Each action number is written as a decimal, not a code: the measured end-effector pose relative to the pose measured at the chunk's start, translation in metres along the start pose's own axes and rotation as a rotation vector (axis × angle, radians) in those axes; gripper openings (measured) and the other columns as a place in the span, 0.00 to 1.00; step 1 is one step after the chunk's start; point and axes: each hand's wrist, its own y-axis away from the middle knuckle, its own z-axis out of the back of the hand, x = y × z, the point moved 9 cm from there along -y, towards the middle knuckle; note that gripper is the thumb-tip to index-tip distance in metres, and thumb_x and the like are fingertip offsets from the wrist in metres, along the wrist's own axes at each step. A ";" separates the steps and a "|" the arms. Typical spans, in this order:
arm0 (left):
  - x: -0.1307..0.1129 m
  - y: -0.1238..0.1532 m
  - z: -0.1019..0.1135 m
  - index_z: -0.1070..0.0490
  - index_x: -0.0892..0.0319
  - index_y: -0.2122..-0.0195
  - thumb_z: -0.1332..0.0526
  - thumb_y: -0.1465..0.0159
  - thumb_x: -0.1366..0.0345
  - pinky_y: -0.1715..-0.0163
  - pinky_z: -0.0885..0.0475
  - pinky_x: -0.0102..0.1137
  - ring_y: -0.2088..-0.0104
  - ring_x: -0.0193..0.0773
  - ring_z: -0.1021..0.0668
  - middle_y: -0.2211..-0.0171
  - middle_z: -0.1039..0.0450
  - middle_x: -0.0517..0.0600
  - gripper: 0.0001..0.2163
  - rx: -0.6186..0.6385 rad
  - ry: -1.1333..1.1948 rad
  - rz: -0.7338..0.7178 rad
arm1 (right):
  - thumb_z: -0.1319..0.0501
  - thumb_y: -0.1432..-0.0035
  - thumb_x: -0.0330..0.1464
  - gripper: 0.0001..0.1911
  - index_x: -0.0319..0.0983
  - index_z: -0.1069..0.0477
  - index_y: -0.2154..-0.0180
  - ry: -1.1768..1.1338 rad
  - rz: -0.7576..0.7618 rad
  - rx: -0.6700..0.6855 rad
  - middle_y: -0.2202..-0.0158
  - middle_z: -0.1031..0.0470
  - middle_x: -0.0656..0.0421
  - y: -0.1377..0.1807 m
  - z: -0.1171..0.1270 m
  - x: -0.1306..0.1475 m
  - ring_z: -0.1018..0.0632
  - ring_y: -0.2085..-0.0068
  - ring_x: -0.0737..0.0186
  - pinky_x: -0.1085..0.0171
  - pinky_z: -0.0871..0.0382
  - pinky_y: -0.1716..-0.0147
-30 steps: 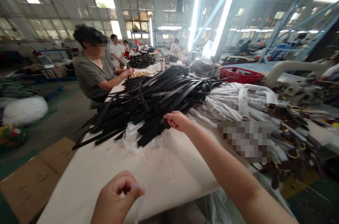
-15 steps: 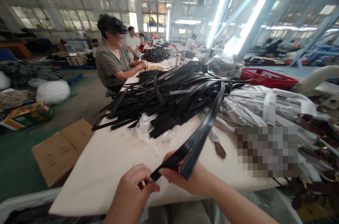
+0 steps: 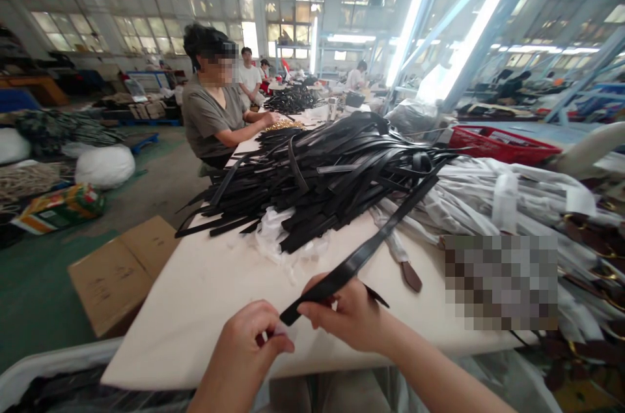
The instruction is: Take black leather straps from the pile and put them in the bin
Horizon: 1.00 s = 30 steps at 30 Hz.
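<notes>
Strap now straighter between hands

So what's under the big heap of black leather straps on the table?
Crumpled clear plastic wrap pokes out beneath the black strap heap, on the pale table; anything deeper is covered.

My right hand, which a second ago reached into the black strap pile mid-frame, now sits low centre beside my left hand, both pinching one black strap pulled out straight.
</notes>
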 end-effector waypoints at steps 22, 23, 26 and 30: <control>-0.007 0.009 -0.012 0.29 0.58 0.80 0.40 0.44 0.62 0.62 0.34 0.33 0.66 0.42 0.25 0.72 0.28 0.50 0.09 0.050 0.090 -0.068 | 0.39 0.40 0.34 0.08 0.36 0.26 0.70 0.137 0.054 0.100 0.77 0.32 0.63 0.021 -0.012 0.003 0.33 0.74 0.69 0.68 0.42 0.75; -0.007 0.010 -0.013 0.29 0.58 0.80 0.40 0.43 0.62 0.62 0.34 0.32 0.65 0.42 0.25 0.71 0.27 0.50 0.10 0.066 0.095 -0.076 | 0.38 0.41 0.34 0.08 0.36 0.26 0.70 0.089 0.042 0.102 0.77 0.33 0.63 0.021 -0.016 -0.002 0.33 0.75 0.69 0.69 0.43 0.76; 0.006 0.017 -0.015 0.29 0.58 0.78 0.41 0.40 0.58 0.65 0.34 0.31 0.67 0.41 0.25 0.73 0.29 0.49 0.12 0.102 0.074 -0.054 | 0.31 0.49 0.40 0.14 0.35 0.25 0.71 -0.222 -0.087 0.105 0.80 0.32 0.63 0.017 -0.025 -0.028 0.35 0.80 0.71 0.70 0.48 0.81; 0.040 0.034 -0.017 0.30 0.57 0.74 0.46 0.36 0.50 0.70 0.34 0.30 0.73 0.40 0.24 0.75 0.26 0.48 0.18 0.145 0.115 0.091 | 0.39 0.47 0.55 0.27 0.37 0.33 0.78 -0.660 -0.274 -0.206 0.89 0.46 0.69 0.009 -0.012 -0.063 0.48 0.86 0.75 0.70 0.59 0.86</control>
